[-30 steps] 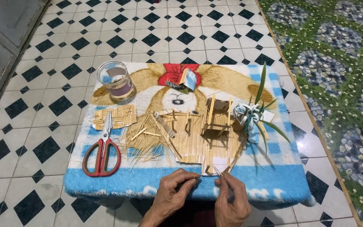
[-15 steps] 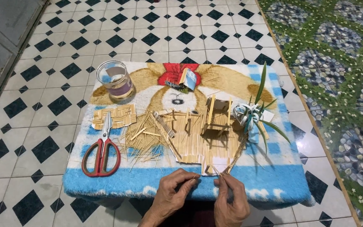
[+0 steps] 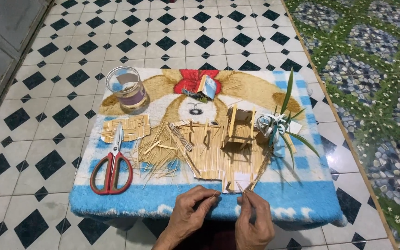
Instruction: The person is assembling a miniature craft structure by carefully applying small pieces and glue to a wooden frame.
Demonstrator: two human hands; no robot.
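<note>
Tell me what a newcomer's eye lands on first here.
First, the blue mat with a cartoon animal print, laid on the black-and-white tiled floor and strewn with pale thin sticks. At its middle stands a small stick-built frame on a flat panel of sticks, with red-handled scissors at the left and a glass jar behind. At the near edge, the left hand and right hand each pinch a thin stick.

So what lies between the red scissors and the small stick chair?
In the head view, loose thin sticks lie between the red scissors and the stick chair.
</note>
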